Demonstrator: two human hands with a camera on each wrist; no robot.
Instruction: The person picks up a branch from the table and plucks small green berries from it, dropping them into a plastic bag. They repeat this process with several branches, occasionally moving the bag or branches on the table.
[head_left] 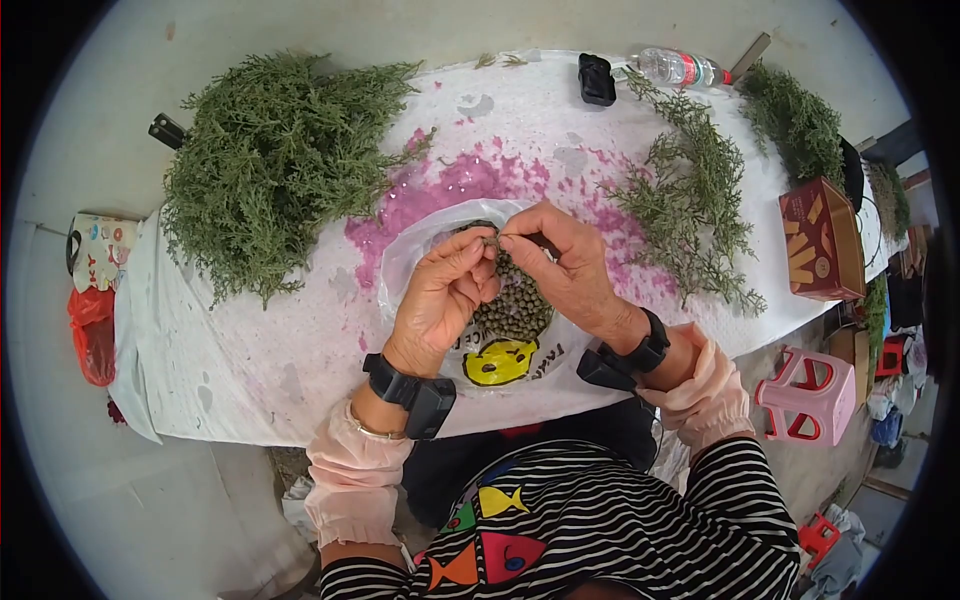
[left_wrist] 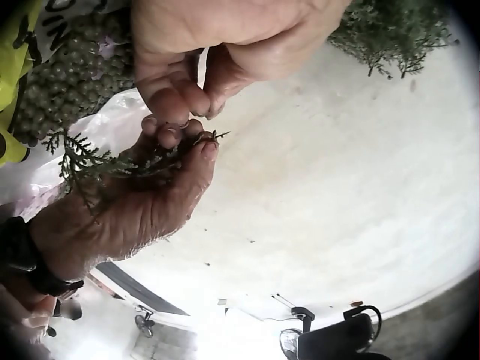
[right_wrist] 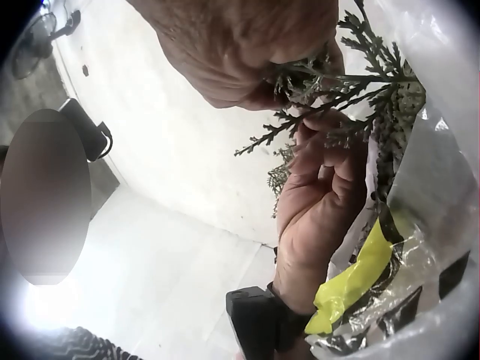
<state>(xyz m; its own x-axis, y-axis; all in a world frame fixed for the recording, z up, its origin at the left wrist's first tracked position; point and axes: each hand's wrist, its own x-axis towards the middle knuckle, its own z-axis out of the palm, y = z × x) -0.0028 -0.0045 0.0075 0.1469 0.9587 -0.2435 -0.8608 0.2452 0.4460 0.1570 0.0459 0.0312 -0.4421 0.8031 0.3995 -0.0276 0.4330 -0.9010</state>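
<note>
A small green evergreen sprig [right_wrist: 262, 139] with scaly leaves is between the two hands, over an open plastic bag [head_left: 400, 275]. My right hand [head_left: 575, 270] grips the sprig, its leafy end spreading out past the palm in the left wrist view. Thumb and fingers of my left hand [head_left: 440, 295] pinch at the sprig close to the right fingertips; the exact bit pinched is hidden. Inside the bag lies a heap of small round green-brown berries [head_left: 512, 312]. A yellow printed face [head_left: 500, 362] shows on the bag's near side.
A big pile of evergreen branches [head_left: 280, 170] lies at the left on the white, pink-stained table cover [head_left: 250, 370]. Looser branches [head_left: 695, 190] lie at the right, near a red carton [head_left: 820, 245]. A bottle [head_left: 680, 68] and a black case [head_left: 597, 80] are at the far edge.
</note>
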